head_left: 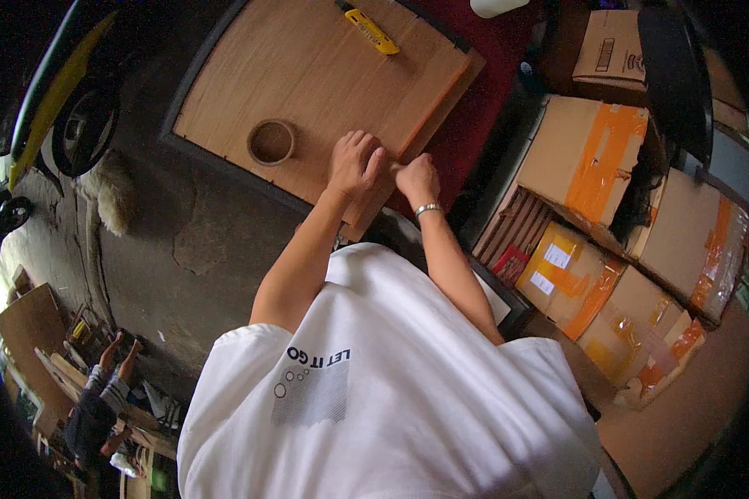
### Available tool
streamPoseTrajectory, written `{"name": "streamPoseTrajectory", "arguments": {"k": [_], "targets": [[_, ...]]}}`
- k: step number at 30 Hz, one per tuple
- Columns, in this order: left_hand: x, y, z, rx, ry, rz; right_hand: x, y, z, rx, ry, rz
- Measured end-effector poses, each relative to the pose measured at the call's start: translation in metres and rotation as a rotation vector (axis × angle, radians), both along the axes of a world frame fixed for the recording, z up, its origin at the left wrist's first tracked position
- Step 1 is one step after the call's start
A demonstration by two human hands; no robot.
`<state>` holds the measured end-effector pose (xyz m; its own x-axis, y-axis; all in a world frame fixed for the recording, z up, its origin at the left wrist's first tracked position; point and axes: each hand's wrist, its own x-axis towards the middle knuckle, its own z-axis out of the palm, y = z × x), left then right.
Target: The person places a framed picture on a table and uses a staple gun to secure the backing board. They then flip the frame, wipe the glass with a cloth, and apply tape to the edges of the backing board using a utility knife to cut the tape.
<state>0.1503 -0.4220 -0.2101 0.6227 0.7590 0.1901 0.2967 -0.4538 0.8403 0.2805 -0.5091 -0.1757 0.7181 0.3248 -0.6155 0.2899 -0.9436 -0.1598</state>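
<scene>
a flat brown cardboard sheet (308, 75) lies on a dark-framed work surface in the upper middle of the view, seen from above the head of a person in a white t-shirt. both hands meet at the sheet's near right edge. the left hand (354, 162) rests palm down on the cardboard with its fingers spread loosely, pressing the sheet flat. the right hand (416, 177), with a silver bracelet at its wrist, sits just beside it at the very edge, its fingers curled in as if pinching the rim or something small there; what it pinches is too small to tell. to do this well, the left palm should keep steady weight on the sheet so it cannot slide, while the right fingertips work close to the edge with a firm, short grip. a brown tape roll (271, 141) stands on the sheet to the left of the hands, near but apart. a yellow utility knife (372, 31) lies at the far edge, well apart from both hands. to the right, stacked cardboard boxes (591, 158) sealed with orange tape crowd the floor. at the lower left, another person sits on the ground among scraps.
</scene>
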Motion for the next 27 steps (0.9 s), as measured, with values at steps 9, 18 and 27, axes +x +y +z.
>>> {"name": "streamPoseTrajectory", "arguments": {"k": [9,18,27], "targets": [[-0.004,0.002,-0.007,0.01,-0.07,-0.03,-0.106,-0.062,-0.01,0.089,0.013,0.153],[-0.001,0.002,-0.008,0.03,-0.073,-0.016,-0.126,-0.072,-0.005,0.147,0.136,0.073],[-0.004,-0.001,-0.01,0.061,-0.036,0.001,-0.096,-0.051,-0.005,0.243,-0.052,0.071]]}}
